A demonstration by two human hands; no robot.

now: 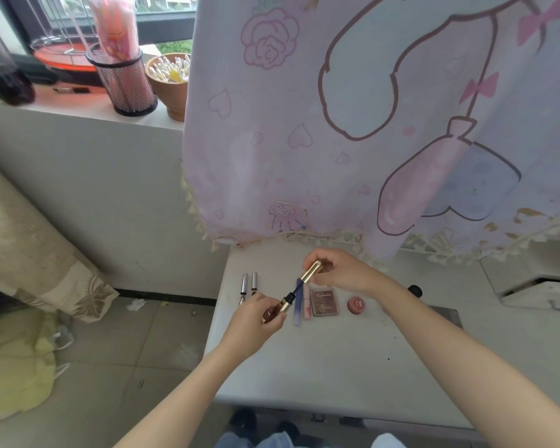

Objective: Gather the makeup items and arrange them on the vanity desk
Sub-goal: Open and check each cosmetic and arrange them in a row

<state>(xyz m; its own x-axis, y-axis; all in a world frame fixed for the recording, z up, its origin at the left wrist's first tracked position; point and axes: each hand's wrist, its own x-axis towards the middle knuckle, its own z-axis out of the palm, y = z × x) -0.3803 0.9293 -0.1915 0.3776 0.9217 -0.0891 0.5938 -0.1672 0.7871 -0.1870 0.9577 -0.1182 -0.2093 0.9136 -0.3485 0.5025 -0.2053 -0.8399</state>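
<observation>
Above the white vanity desk (336, 360) I hold a mascara pulled apart. My left hand (252, 324) grips its brown and gold tube (277, 310). My right hand (343, 273) pinches the gold cap (311, 271), whose dark wand runs down toward the tube's mouth. On the desk behind lie two silver pens (248, 284), a blue tube (298, 303) beside a pink one, a brown eyeshadow palette (324, 302) and a small round red tin (356, 304).
A pink cartoon curtain (369, 124) hangs over the desk's back edge. On the windowsill at upper left stand a black mesh cup (125, 82) and a pot of cotton swabs (170, 82). A black knob (415, 291) sits right of my right wrist. Tiled floor lies to the left.
</observation>
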